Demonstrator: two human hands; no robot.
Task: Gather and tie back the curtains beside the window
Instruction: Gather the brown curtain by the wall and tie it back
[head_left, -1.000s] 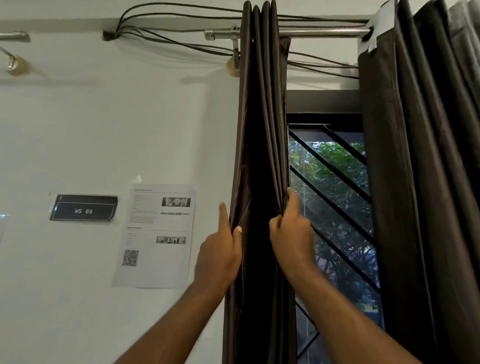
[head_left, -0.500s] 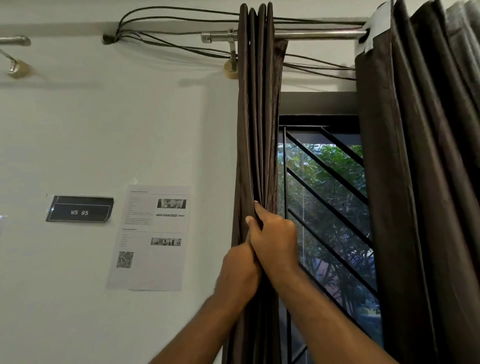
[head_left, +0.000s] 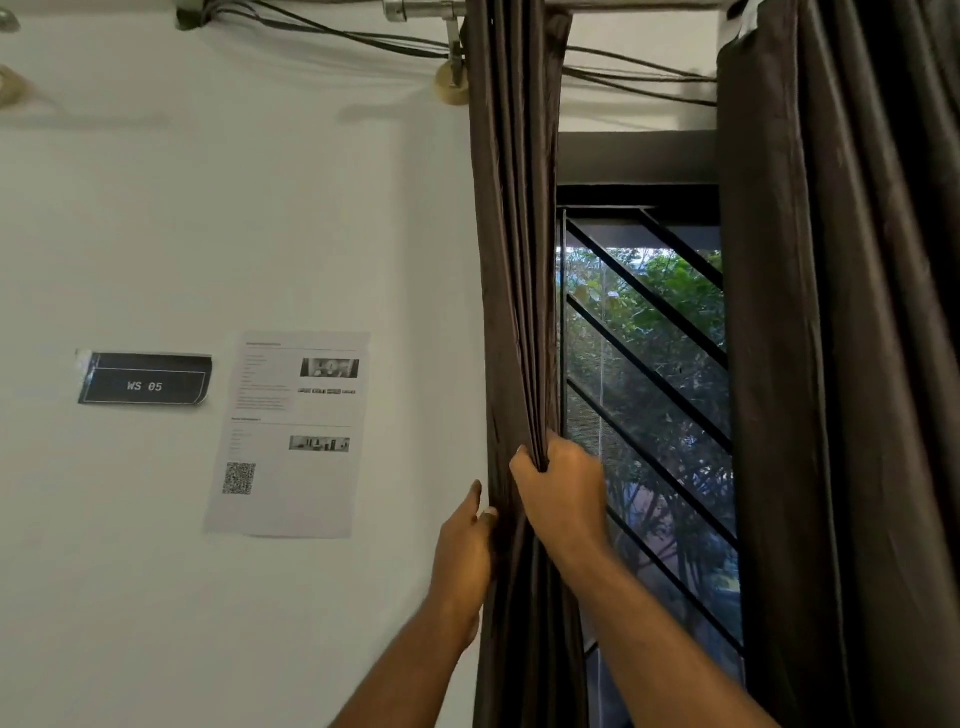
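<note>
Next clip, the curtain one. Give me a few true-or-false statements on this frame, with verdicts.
1. The right hand grips the folds of the gathered curtain. True.
2. A tie already circles the gathered curtain. False: none shows round it.
3. The wall sign reads WS 05. True.
4. The left hand holds the other curtain. False: it is at the gathered curtain's wall-side edge.
</note>
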